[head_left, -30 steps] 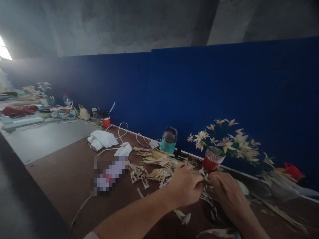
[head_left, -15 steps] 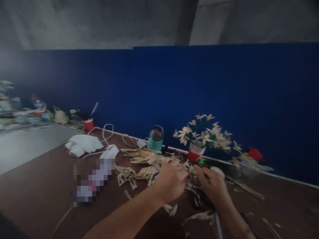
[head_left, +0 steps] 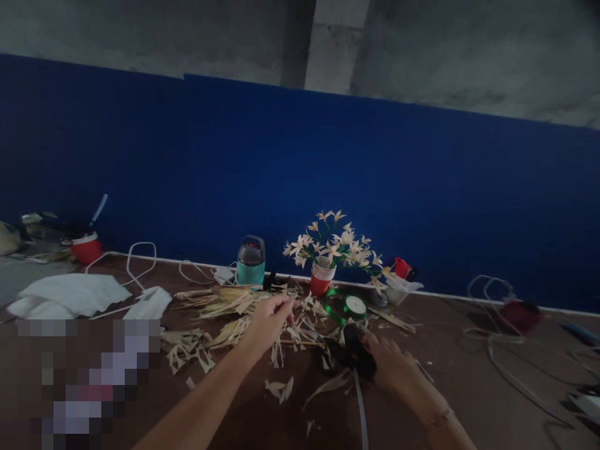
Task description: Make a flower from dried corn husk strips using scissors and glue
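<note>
My left hand (head_left: 268, 320) reaches into a heap of pale dried leaf strips (head_left: 220, 309) on the brown table (head_left: 469, 387). Its fingers are pinched together on a strip, and a few strips hang below it. My right hand (head_left: 391, 369) lies lower and to the right, its fingers closed around a black tool (head_left: 352, 355) with a white cord (head_left: 360, 409) running toward me. The dim light hides the tool's shape. A roll of green ribbon (head_left: 349, 306) lies just beyond the tool.
A red paper cup (head_left: 321, 279) of handmade pale flowers (head_left: 335, 240) and a teal bottle (head_left: 250, 262) stand by the blue wall. White cloth (head_left: 70, 294) lies at the left, with another red cup (head_left: 85, 248) behind it. Cables (head_left: 497, 325) sprawl at the right.
My hands were together over the strips and have now parted: the left stays in the heap, the right has dropped onto the black tool. The view has swung to the right.
</note>
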Available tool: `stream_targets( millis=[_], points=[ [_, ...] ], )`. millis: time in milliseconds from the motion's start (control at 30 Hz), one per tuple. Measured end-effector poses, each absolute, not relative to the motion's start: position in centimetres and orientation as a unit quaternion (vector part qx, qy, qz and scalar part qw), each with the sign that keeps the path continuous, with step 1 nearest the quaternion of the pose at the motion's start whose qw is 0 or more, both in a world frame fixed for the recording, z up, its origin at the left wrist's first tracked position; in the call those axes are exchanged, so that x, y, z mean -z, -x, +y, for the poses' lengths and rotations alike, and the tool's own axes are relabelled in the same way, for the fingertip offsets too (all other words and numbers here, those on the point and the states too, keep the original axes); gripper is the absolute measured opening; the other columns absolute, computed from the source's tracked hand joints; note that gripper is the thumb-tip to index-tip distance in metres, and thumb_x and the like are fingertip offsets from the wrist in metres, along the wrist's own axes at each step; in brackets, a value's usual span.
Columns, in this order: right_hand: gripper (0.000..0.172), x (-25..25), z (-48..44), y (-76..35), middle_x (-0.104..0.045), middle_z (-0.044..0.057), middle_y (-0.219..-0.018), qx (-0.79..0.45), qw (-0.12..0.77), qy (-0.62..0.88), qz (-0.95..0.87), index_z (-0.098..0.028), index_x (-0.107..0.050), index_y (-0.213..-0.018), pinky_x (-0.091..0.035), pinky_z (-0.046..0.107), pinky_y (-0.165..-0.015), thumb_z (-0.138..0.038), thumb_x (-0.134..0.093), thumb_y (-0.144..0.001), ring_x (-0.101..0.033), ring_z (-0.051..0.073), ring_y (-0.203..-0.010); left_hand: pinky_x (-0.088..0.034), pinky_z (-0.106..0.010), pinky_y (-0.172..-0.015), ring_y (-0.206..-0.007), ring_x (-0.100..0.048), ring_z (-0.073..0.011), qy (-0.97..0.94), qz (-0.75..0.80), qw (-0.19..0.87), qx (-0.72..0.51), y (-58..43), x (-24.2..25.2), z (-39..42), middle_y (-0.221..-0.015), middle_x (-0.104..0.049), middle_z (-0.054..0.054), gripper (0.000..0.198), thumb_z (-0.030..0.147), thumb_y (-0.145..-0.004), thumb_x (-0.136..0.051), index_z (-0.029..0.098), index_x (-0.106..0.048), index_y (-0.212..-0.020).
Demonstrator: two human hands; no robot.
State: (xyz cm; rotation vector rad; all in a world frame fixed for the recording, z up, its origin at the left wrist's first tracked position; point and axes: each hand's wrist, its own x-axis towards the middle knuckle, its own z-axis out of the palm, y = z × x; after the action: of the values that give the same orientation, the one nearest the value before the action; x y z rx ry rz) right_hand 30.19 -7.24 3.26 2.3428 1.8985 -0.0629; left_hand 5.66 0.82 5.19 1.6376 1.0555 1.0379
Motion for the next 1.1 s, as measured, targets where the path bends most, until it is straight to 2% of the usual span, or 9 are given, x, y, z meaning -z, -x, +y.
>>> stream_targets(
  millis=[133, 233, 300, 367, 500, 633, 800, 900, 1100],
  points=[
    [0.055, -3.8, -7.3, -29.1, -0.059, 0.018, -0.114, 0.029, 0.09, -0.77, 0.632, -0.016, -0.048, -0.122, -0.037, 0.046, -0.082, 0.001, -0.042, -0.07, -0.052, 0.031, -0.106, -0.041, -0.025, -0.069, -0.078, -0.06, -0.019, -0.654, 0.426, 0.471, -0.409, -5.7, -5.1, 0.7, -0.077, -0.068, -0.005, 0.032, 0.035, -0.078, -0.046, 0.017, -0.06, -0.054],
    [0.051, -5.1, -7.0, -28.3, -0.06, 0.018, -0.111, 0.009, 0.036, -0.774, 0.633, -0.016, -0.054, -0.117, -0.037, 0.049, -0.082, -0.001, -0.045, -0.069, -0.052, 0.034, -0.104, -0.04, -0.026, -0.076, -0.085, -0.058, -0.0198, -0.654, 0.419, 0.485, -0.402, -5.8, -5.2, 0.5, -0.085, -0.068, -0.005, 0.03, 0.032, -0.077, -0.047, 0.017, -0.061, -0.055],
    [0.041, -6.0, -6.1, -27.0, -0.062, 0.017, -0.107, 0.011, -0.082, -0.764, 0.64, -0.014, -0.06, -0.11, -0.038, 0.049, -0.083, -0.008, -0.049, -0.071, -0.052, 0.034, -0.103, -0.04, -0.027, -0.075, -0.079, -0.058, -0.0189, -0.646, 0.407, 0.514, -0.39, -6.0, -5.0, 0.4, -0.075, -0.067, -0.004, 0.027, 0.033, -0.077, -0.048, 0.017, -0.063, -0.062],
    [0.03, -6.6, -4.7, -25.2, -0.066, 0.013, -0.099, 0.11, -0.26, -0.688, 0.669, -0.014, -0.063, -0.103, -0.043, 0.036, -0.079, -0.021, -0.048, -0.078, -0.059, 0.025, -0.091, -0.04, -0.026, -0.067, -0.067, -0.056, -0.0162, -0.629, 0.391, 0.556, -0.376, -6.2, -4.8, 0.4, -0.064, -0.063, -0.001, 0.025, 0.036, -0.076, -0.05, 0.015, -0.064, -0.072],
    [0.038, -7.0, -2.6, -21.6, -0.069, 0.008, -0.077, 0.3, -0.438, -0.567, 0.63, -0.012, -0.067, -0.092, -0.046, 0.026, -0.057, -0.041, -0.051, -0.073, -0.061, 0.019, -0.066, -0.037, -0.023, -0.058, -0.055, -0.048, -0.0109, -0.613, 0.383, 0.594, -0.353, -6.6, -4.4, 0.1, -0.055, -0.056, 0.002, 0.027, 0.039, -0.071, -0.058, 0.013, -0.064, -0.068],
    [0.03, -6.8, -2.1, -20.9, -0.066, 0.004, -0.064, 0.254, -0.452, -0.564, 0.643, -0.016, -0.067, -0.066, -0.046, 0.023, -0.056, -0.044, -0.055, -0.069, -0.06, 0.018, -0.062, -0.038, -0.023, -0.059, -0.057, -0.049, -0.0109, -0.594, 0.36, 0.636, -0.336, -6.9, -3.8, 0.1, -0.059, -0.058, 0.002, 0.027, 0.04, -0.07, -0.057, 0.014, -0.067, -0.073],
    [0.026, -6.3, -1.5, -22.1, -0.064, 0.001, -0.058, 0.174, -0.444, -0.563, 0.675, -0.019, -0.063, -0.056, -0.045, 0.02, -0.054, -0.044, -0.059, -0.063, -0.058, 0.017, -0.057, -0.041, -0.023, -0.06, -0.066, -0.055, -0.0138, -0.664, 0.405, 0.478, -0.408, -7.4, -3.5, 0.1, -0.073, -0.065, -0.001, 0.025, 0.029, -0.064, -0.064, 0.015, -0.067, -0.084],
    [0.028, -6.0, -1.4, -22.1, -0.061, 0.0, -0.056, 0.171, -0.43, -0.562, 0.686, -0.019, -0.062, -0.056, -0.044, 0.019, -0.051, -0.045, -0.057, -0.066, -0.056, 0.016, -0.055, -0.042, -0.024, -0.064, -0.07, -0.057, -0.0154, -0.673, 0.43, 0.399, -0.451, -7.4, -4.2, -0.5, -0.073, -0.066, -0.002, 0.018, 0.024, -0.064, -0.063, 0.016, -0.068, -0.079],
    [0.033, -5.7, -1.7, -21.5, -0.054, -0.001, -0.051, 0.147, -0.44, -0.563, 0.684, -0.019, -0.055, -0.054, -0.041, 0.02, -0.05, -0.046, -0.052, -0.073, -0.052, 0.014, -0.051, -0.037, -0.021, -0.052, -0.055, -0.051, -0.0106, -0.614, 0.443, 0.49, -0.432, -7.7, -4.6, -0.6, -0.058, -0.06, 0.0, 0.018, 0.029, -0.068, -0.06, 0.012, -0.066, -0.066]
  ],
)
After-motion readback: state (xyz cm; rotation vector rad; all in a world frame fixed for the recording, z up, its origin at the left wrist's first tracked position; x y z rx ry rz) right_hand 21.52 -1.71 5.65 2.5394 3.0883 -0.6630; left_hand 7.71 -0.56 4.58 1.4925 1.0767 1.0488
